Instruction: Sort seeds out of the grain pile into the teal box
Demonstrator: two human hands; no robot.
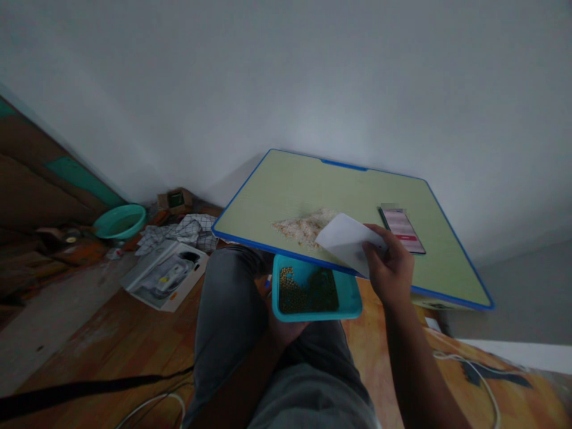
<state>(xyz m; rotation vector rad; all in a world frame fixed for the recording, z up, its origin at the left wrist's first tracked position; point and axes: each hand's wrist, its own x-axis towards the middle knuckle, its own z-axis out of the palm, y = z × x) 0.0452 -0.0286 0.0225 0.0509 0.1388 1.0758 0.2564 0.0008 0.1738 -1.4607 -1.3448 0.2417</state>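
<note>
My right hand point(389, 262) is closed on a flat white scraper-like sheet point(346, 241), which is tilted over the front edge of the pale green table point(263, 190). The sheet's left corner touches a heap of pale grains point(306, 227) on the tabletop. Below the table edge, my left hand point(286, 328) holds a turquoise tray point(351, 298) from underneath. Inside the tray lie yellowish beans point(290, 295) on the left and dark green ones point(324, 292) in the middle. Most of my left fingers are hidden by the tray.
A phone point(404, 231) lies on the table's right part. On the floor at left are an open white box point(167, 277), checked cloth point(192, 232) and a green basin point(120, 221). A white cable point(489, 390) runs across the floor at right.
</note>
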